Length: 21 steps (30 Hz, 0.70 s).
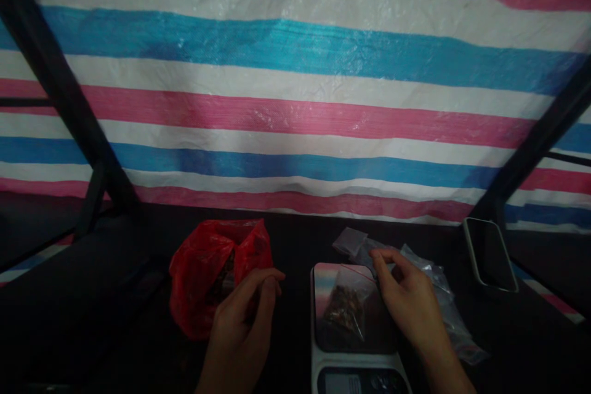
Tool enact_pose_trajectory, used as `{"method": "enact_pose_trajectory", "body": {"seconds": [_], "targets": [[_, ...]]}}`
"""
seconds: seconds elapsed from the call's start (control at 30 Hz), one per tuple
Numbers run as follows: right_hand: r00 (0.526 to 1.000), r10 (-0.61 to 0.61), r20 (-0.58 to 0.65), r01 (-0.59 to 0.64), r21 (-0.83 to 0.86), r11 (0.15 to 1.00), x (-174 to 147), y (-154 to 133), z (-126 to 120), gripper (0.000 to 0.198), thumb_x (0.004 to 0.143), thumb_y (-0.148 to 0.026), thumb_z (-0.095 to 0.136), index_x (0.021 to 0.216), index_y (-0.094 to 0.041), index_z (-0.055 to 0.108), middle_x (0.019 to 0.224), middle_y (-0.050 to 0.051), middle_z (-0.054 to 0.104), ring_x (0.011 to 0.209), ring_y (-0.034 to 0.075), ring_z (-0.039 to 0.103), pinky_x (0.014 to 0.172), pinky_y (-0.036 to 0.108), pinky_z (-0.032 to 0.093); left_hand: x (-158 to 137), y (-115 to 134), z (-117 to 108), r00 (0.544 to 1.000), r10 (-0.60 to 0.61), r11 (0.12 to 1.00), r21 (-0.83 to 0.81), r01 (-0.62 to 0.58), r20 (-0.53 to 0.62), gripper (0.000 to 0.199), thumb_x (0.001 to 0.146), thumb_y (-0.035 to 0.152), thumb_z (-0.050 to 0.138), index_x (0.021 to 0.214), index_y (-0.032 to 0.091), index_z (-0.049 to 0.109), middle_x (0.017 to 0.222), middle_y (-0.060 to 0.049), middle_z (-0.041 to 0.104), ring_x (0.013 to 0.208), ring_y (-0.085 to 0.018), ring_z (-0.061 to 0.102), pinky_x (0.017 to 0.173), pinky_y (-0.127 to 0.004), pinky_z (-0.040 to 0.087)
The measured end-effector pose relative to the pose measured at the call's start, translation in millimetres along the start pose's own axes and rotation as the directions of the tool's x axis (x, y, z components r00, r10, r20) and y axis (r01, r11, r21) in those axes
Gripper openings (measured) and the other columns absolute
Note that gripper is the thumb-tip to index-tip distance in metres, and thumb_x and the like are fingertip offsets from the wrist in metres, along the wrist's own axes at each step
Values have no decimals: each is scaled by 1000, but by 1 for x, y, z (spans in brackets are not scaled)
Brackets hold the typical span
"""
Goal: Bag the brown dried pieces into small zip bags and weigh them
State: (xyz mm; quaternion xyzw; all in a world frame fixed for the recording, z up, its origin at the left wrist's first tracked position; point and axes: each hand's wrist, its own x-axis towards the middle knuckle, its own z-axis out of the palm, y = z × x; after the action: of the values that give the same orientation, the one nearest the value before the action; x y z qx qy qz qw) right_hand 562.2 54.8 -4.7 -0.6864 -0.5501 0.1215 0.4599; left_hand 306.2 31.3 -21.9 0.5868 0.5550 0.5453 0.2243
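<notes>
A small clear zip bag (345, 311) of brown bits lies on the plate of a kitchen scale (321, 345). At its upper right is my right hand (410, 298), thumb and finger brought together at the tips; whether they pinch the bag's corner or something else I cannot make out. My left hand (244, 326) is in front of an opened red plastic bag (194, 283), with dark brown contents partly visible inside. The left fingertips press together, and what they hold, if anything, is too small to tell.
Several flat clear bags (450, 308) lie behind and right of the scale on the black table (290, 240). A phone (492, 255) leans at the far right. Dark slanted posts (69, 80) stand at both sides, before a striped plastic sheet (295, 117).
</notes>
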Motion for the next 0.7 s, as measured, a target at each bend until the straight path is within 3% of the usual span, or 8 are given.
{"method": "enact_pose_trajectory", "body": {"seconds": [0.23, 0.4, 0.7], "targets": [[996, 14, 88, -13, -19, 1000, 2, 1, 2, 38, 83, -56, 56, 82, -26, 79, 84, 9, 82, 77, 31, 75, 75, 41, 55, 1, -2, -2, 1000, 10, 1000, 5, -10, -14, 32, 94, 48, 58, 86, 26, 79, 75, 0, 75, 70, -17, 71, 66, -22, 56], [975, 56, 213, -51, -32, 998, 2, -3, 1, 41, 85, -57, 53, 86, -26, 79, 94, 9, 83, 92, 33, 76, 85, 43, 52, 2, -5, -4, 1000, -3, 1000, 5, 3, -13, 32, 94, 49, 58, 90, 26, 79, 80, -1, 77, 75, -18, 73, 70, -24, 57], [956, 76, 283, -64, -48, 997, 1, -6, 4, 43, 87, -58, 52, 93, -24, 78, 95, 8, 81, 88, 31, 74, 82, 42, 49, 4, -4, -8, 999, 31, 999, 7, -31, -24, 29, 94, 46, 59, 87, 25, 79, 78, 0, 76, 73, -17, 72, 69, -22, 57]]}}
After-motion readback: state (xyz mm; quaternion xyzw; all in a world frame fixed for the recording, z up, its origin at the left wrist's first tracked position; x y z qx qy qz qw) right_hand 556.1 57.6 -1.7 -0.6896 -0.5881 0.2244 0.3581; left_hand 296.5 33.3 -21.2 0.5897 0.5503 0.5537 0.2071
